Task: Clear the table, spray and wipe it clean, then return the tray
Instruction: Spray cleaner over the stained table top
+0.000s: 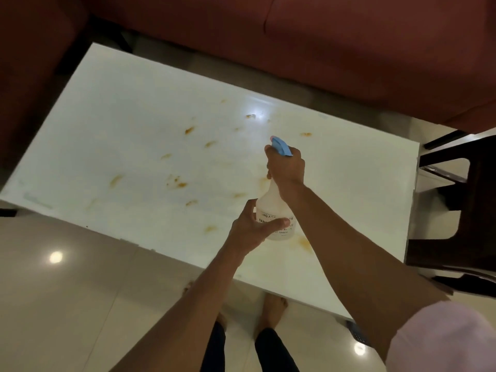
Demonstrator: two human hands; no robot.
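Right hand [285,167] grip: fingers curled round the neck and blue trigger head of a translucent white plastic spray bottle [273,210], at centre right of the frame. Left hand [255,226] grip: thumb and fingers wrapped round the bottle's printed lower body, steadying it from the near side. Bottle held above the glossy white rectangular desk [120,116]; whether its base touches the top cannot be told. Long axis runs from lower body near the person up toward the far edge, blue nozzle [280,146] pointing away and slightly left. Orange-brown smears [182,183] lie scattered over the desk, mostly to the left of and beyond the nozzle, a few just beside the bottle's base. No tray or cloth in view; clearing looks done, spraying the step in hand. Judgement: next move calls for swinging the nozzle leftward over the stains, right hand doing the squeezing since it sits on the trigger. Dark red sofa [349,44] along the top, dark wooden chair [477,216] at right edge, tiled floor [67,304] below.
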